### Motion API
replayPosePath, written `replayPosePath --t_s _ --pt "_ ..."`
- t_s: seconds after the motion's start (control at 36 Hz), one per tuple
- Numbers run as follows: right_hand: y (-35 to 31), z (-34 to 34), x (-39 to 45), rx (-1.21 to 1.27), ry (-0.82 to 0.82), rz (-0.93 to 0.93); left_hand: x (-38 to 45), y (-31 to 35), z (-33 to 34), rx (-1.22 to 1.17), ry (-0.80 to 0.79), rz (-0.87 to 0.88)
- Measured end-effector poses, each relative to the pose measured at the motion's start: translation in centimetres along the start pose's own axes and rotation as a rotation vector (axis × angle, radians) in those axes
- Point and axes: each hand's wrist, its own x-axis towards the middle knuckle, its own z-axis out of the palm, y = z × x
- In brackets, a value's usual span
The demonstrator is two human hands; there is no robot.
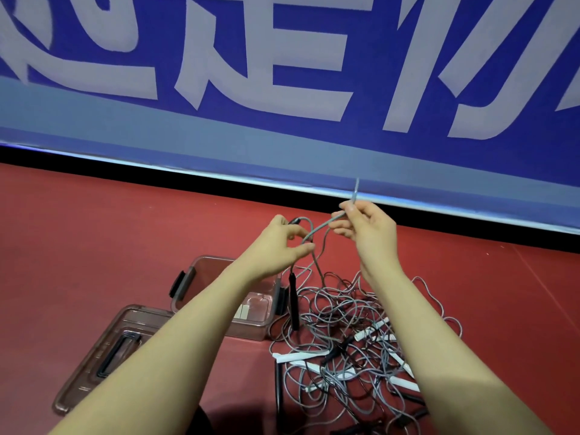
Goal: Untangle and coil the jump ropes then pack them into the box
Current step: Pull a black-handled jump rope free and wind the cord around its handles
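Observation:
A tangled heap of grey jump ropes (342, 346) with black and white handles lies on the red floor at lower right. My left hand (279, 243) is raised above it and pinches a grey rope strand; a black handle (293, 296) hangs below that hand. My right hand (365, 227) pinches the same grey rope a little higher, with the rope end sticking up past its fingers. The clear brownish box (188, 277) stands open on the floor to the left of the heap, partly hidden by my left forearm.
The box's lid (103, 356) with a black handle lies flat on the floor at lower left. A blue banner (282, 89) with large white characters runs along the far wall behind a black baseboard. Red floor stretches left and right.

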Motion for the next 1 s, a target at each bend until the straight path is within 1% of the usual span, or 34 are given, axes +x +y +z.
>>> replayPosePath --t_s 0.08,0.17,0.22,0.28,0.36,0.42,0.47,0.53,0.58,0.64,0.78,0.86,0.92,0.94,1.0 --pt "-0.5 0.0 -0.1 0.122 0.016 0.023 0.0 -0.3 0.2 0.002 0.040 0.000" --pt "-0.4 0.2 -0.1 0.236 0.033 0.071 0.2 -0.1 0.1 -0.047 0.120 -0.023" --pt "-0.1 0.1 0.0 0.219 0.032 0.126 0.3 0.2 -0.1 -0.098 0.171 -0.043" --pt "0.4 -0.1 -0.2 0.102 -0.013 0.203 0.4 0.5 -0.5 -0.146 0.206 -0.050" --pt "1.5 0.1 -0.8 -0.133 -0.191 0.289 0.5 1.2 -1.1 -0.187 0.228 -0.032" --pt "2.2 0.6 -1.2 -0.323 -0.313 0.254 0.5 1.7 -1.3 -0.210 0.237 -0.005" --pt "2.7 1.3 -1.6 -0.461 -0.423 0.198 0.5 2.2 -1.4 -0.239 0.243 0.015" --pt "3.1 1.9 -1.9 -0.535 -0.468 0.163 0.5 2.6 -1.6 -0.260 0.255 0.030" --pt "3.3 2.4 -2.1 -0.581 -0.467 0.126 0.5 2.7 -1.7 -0.285 0.267 0.037" --pt "3.5 2.8 -2.2 -0.577 -0.456 0.106 0.5 2.8 -1.8 -0.320 0.270 0.035" --pt "3.6 3.2 -2.2 -0.635 -0.441 0.021 0.4 2.8 -2.0 -0.344 0.251 0.038" --pt "3.5 3.1 -2.3 -0.675 -0.391 -0.037 0.3 2.9 -2.1 -0.340 0.237 0.059" --pt "3.2 3.0 -2.1 -0.630 -0.315 -0.052 0.2 3.1 -2.3 -0.354 0.251 0.090" --pt "2.9 2.9 -2.1 -0.562 -0.268 -0.034 0.2 3.1 -2.3 -0.385 0.258 0.100" --pt "2.3 2.6 -1.9 -0.332 -0.168 0.070 0.2 2.8 -2.3 -0.420 0.235 0.101"
